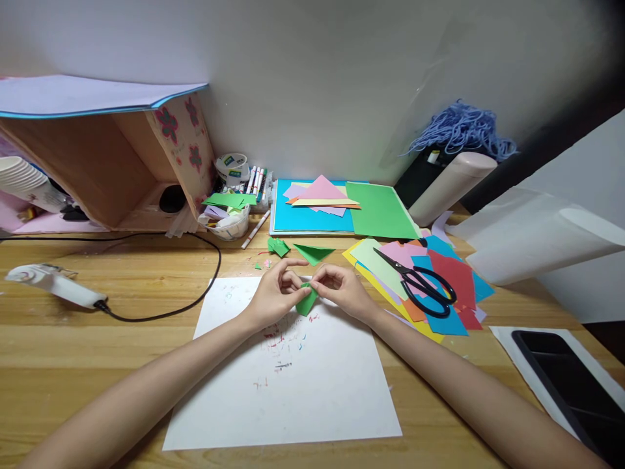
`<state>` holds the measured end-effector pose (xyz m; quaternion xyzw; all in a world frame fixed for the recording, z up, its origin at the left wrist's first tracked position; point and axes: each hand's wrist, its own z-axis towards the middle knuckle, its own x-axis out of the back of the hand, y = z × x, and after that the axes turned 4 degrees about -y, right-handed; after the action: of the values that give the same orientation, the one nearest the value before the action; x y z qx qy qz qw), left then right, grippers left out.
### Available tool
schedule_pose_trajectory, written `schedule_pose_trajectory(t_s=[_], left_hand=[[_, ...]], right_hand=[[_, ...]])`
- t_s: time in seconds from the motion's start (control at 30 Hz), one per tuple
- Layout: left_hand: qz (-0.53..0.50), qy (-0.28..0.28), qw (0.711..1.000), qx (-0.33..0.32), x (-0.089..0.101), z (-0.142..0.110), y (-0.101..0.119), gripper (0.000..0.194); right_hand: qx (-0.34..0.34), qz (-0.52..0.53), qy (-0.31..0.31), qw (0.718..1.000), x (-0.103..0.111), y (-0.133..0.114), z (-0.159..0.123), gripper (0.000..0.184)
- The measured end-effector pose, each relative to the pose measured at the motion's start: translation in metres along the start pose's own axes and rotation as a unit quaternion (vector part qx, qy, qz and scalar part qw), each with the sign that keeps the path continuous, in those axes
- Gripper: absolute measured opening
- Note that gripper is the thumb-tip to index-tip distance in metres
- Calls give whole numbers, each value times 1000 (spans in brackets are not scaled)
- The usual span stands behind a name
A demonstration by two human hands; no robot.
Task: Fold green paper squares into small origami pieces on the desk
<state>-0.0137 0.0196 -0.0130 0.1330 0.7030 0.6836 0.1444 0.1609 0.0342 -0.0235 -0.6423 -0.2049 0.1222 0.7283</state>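
Observation:
Between my two hands is a small folded piece of green paper (pixel 306 303), held above a white sheet (pixel 288 417) marked with coloured streaks. My left hand (pixel 278 293) pinches its left upper side with thumb and fingers. On its upper right edge, my right hand (pixel 342 290) grips it between thumb and forefinger. Just beyond my fingers lies a green paper triangle (pixel 314 253). A small pile of folded green pieces (pixel 278 246) sits to the left of that triangle.
Black-handled scissors (pixel 424 286) rest on coloured paper scraps (pixel 454 277) at right. A phone (pixel 561 365) lies at front right. At left are a white glue gun (pixel 61 286) and its black cord (pixel 161 319). Behind stand a scrap tub (pixel 229 225) and stacked coloured sheets (pixel 383 208).

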Motion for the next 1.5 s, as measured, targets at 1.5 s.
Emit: schedule_pose_trajectory(t_s=[1.5], left_hand=[[-57,21,992,107,-2,3,3,24]], right_hand=[[-27,13,130,991,-5,0,0,25]])
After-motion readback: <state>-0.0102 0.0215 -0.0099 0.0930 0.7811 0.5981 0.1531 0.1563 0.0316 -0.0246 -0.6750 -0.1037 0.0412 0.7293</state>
